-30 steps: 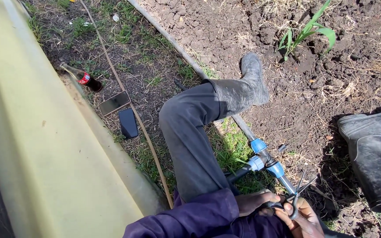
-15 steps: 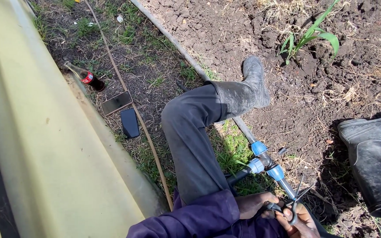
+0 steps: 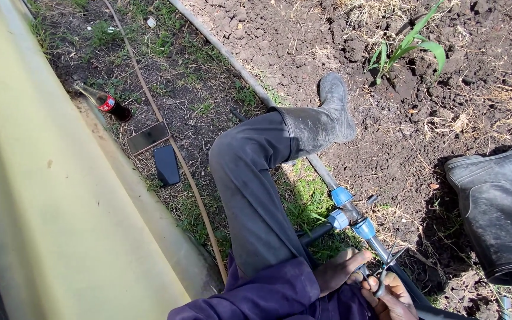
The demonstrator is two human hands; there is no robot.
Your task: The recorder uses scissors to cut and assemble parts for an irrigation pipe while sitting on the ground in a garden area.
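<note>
- The big pale yellow wall (image 3: 37, 195) fills the side of the picture far from the pipe (image 3: 250, 80), past the grass.
- The brown soil (image 3: 327, 35) lies on the other side of the pipe, bumpy and dry.
- The person's leg in dark trousers (image 3: 250, 184) bends over the pipe, and its grey rubber boot (image 3: 321, 121) rests on the soil just past the pipe. The leg hides part of the pipe.
- A second black boot (image 3: 499, 207) stands well apart from the pipe, out on the soil.
- The pipe is long and grey and runs across the ground between the grass and the soil.
- A thin brown hose (image 3: 149, 101) lies in the grass beside the pipe, going the same way.
- A small green plant (image 3: 407, 47) grows in the soil, well apart from the pipe.
- The blue pipe joint (image 3: 348, 216) sits on the pipe near the hands, with a black side pipe coming off it.
- The left hand (image 3: 342, 271) rests just beside the pipe, below the joint. Its fingers are curled, and I cannot tell if they hold anything.
- The right hand (image 3: 392, 296) has its fingers closed through the handles of the scissors (image 3: 386, 269), and the blades sit right by the pipe.
- Two phones (image 3: 156, 151) lie flat in the grass, between the hose and the wall.
- A soda bottle (image 3: 103, 102) with a red label lies near the wall, holding dark drink.
</note>
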